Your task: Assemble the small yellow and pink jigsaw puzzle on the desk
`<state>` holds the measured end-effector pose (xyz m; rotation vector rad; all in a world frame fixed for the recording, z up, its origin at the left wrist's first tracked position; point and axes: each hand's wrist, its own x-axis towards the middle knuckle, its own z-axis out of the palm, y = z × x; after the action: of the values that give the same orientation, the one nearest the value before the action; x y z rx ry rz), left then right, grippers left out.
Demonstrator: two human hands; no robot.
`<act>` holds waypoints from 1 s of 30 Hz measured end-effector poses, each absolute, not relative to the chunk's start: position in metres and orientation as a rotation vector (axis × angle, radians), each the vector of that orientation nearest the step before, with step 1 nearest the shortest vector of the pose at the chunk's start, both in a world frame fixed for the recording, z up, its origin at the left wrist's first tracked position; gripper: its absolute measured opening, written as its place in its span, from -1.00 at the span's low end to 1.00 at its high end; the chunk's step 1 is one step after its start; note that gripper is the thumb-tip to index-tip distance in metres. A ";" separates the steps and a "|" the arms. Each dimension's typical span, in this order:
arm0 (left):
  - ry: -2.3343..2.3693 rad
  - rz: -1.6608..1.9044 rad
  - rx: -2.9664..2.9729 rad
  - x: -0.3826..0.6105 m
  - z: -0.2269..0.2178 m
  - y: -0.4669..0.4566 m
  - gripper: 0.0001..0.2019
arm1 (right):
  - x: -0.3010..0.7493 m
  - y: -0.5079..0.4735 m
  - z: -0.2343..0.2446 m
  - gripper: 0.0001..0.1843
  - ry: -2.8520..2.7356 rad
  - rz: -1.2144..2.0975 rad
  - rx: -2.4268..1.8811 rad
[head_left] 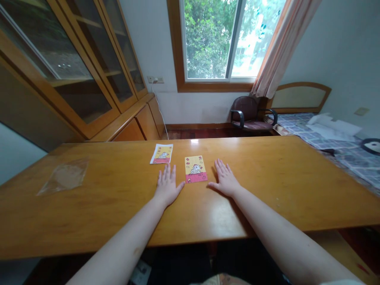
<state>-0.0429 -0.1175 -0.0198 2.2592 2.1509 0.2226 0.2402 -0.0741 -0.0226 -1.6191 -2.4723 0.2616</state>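
A pink curtain (pixel 286 45) hangs beside the bright window (pixel 209 39), near a maroon armchair (pixel 246 107).

Table (pixel 109 190): wood, honey-brown, glossy, bright glare near the far edge, paler sheen toward the near edge. On it: 3 items plus 2 hands.

Yellow-and-pink card (pixel 196 169) with cartoon print lies flat, roughly mid-table. White-bordered print (pixel 162 153), similar picture, also flat, just left of the card and a bit farther back. Clear plastic bag (pixel 65 176) lies on the left part, well apart from both.

Left hand (pixel 168 184) and right hand (pixel 225 180) rest palm down, 1 each side of the card, grip spread flat.
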 end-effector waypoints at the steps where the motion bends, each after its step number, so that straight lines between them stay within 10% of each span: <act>1: 2.207 0.216 2.235 -0.045 -0.022 -0.120 -0.15 | 0.241 -0.076 -0.023 0.24 -2.470 0.261 -1.616; 30: 2.080 0.032 2.214 -0.045 -0.016 -0.112 -0.10 | 0.236 -0.074 -0.011 0.13 -2.622 0.348 -1.665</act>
<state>-0.0451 -0.1119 -0.0163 2.2139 2.0800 0.0322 0.2357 -0.0740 -0.0111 -1.6648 -2.6216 0.3484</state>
